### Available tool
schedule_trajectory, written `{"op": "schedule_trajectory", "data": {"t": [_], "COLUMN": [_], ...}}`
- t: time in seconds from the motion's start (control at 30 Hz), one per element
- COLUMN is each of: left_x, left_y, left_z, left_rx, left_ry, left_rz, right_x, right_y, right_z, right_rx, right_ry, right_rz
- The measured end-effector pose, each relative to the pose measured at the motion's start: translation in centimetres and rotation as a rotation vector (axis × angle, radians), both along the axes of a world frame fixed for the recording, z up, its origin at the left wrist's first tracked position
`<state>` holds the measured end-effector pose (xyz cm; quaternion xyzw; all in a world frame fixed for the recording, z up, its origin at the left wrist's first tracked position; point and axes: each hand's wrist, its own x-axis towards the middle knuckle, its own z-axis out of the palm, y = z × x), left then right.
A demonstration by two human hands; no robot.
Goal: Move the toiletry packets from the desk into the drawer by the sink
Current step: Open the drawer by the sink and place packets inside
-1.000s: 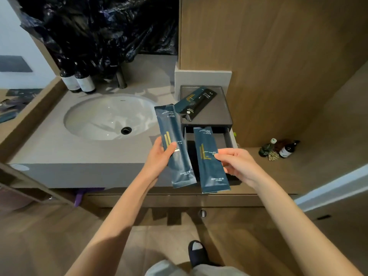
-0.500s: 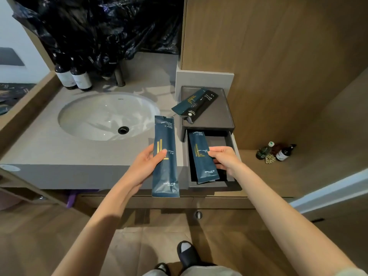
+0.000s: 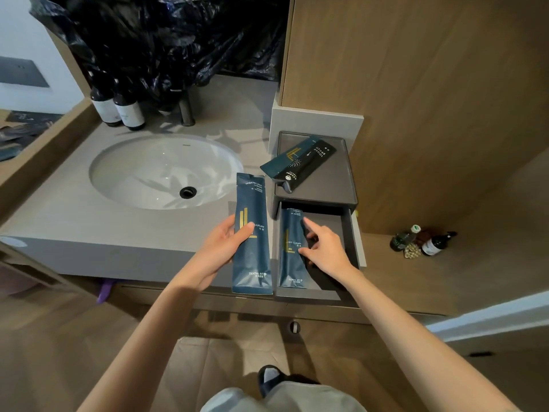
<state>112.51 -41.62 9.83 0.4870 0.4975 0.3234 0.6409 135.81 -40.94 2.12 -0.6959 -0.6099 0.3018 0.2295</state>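
Nearest the camera, a dark slipper (image 3: pixel 269 379) stands on the wooden floor below both forearms. The left grip (image 3: pixel 225 248) is closed on a dark blue dental kit packet (image 3: pixel 252 263), thumb across its front and fingers behind. The packet stands upright in the air over the front edge of the grey surface (image 3: pixel 74 209).

Just right of that grip is the open drawer (image 3: pixel 352 233) of a small dark box. A second blue packet (image 3: pixel 292 233) lies lengthwise inside it, along the drawer's left wall. The right grip (image 3: pixel 326 251) is over the drawer, loose and open. Its forefinger is stretched out and its thumb tip rests on this packet, and it clasps nothing.

Beyond the right grip, the box top (image 3: pixel 326 191) carries a teal packet (image 3: pixel 282 160) with a black toothbrush packet (image 3: pixel 309 165) lying slantwise partly over it.

Beyond the left grip is the oval sink (image 3: pixel 160 171). Farther still, two dark bottles (image 3: pixel 117 108) stand beside the tap (image 3: pixel 187 111), under crumpled black plastic (image 3: pixel 178 40).

Well to the right of the right grip, small bottles (image 3: pixel 436 243) lie on a wooden ledge.
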Motion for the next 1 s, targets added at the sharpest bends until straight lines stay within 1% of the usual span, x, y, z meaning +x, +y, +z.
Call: {"op": "schedule_trajectory", "data": {"t": [0.07, 0.13, 0.17, 0.23, 0.3, 0.4, 0.5, 0.53, 0.57, 0.63, 0.67, 0.7, 0.77, 0.87, 1.0], "left_x": [0.5, 1.0, 1.2, 1.7, 2.2, 2.6, 3.0, 3.1, 3.2, 3.4, 3.5, 3.7, 4.1, 5.1, 6.0], "left_y": [0.1, 0.3, 0.3, 0.3, 0.3, 0.2, 0.1, 0.0, 0.0, 0.0, -0.1, -0.1, -0.2, -0.3, -0.5], "left_z": [-0.1, -0.2, -0.2, -0.2, -0.2, -0.1, -0.3, -0.3, -0.3, -0.6, -0.7, -0.9, -1.0, -1.1, -1.0], "left_rx": [0.003, 0.008, 0.007, 0.018, 0.037, 0.05, 0.062, 0.07, 0.075, 0.071, 0.06, 0.044, 0.014, -0.029, -0.007], "left_ry": [0.01, 0.013, 0.008, 0.004, 0.015, 0.043, 0.068, 0.073, 0.079, 0.079, 0.072, 0.069, 0.038, -0.051, -0.044], "left_rz": [-0.009, -0.016, -0.016, -0.018, -0.02, -0.026, -0.049, -0.056, -0.062, -0.059, -0.057, -0.06, -0.078, -0.099, -0.09], "right_x": [0.9, 1.5, 1.5, 1.2, 0.8, 0.4, 0.5, 0.5, 0.5, 0.1, 0.0, -0.1, -0.2, -0.5, -0.7], "right_y": [0.0, -0.2, -0.3, -0.7, -0.9, -1.1, -1.4, -1.5, -1.7, -2.2, -2.4, -2.7, -3.2, -4.0, -4.5], "right_z": [0.5, 0.9, 1.1, 1.0, 0.7, 0.4, 0.9, 1.3, 1.9, 3.6, 4.5, 5.4, 6.4, 7.1, 7.3], "right_rx": [0.0, -0.082, -0.134, -0.177, -0.139, -0.12, -0.103, -0.069, -0.035, 0.017, 0.035, 0.034, -0.004, -0.071, -0.104], "right_ry": [-0.106, -0.214, -0.258, -0.311, -0.329, -0.299, -0.313, -0.264, -0.147, 0.174, 0.3, 0.38, 0.485, 0.554, 0.764], "right_rz": [0.2, 0.373, 0.423, 0.447, 0.41, 0.369, 0.383, 0.354, 0.282, 0.091, 0.018, -0.027, -0.055, -0.096, -0.216]}}
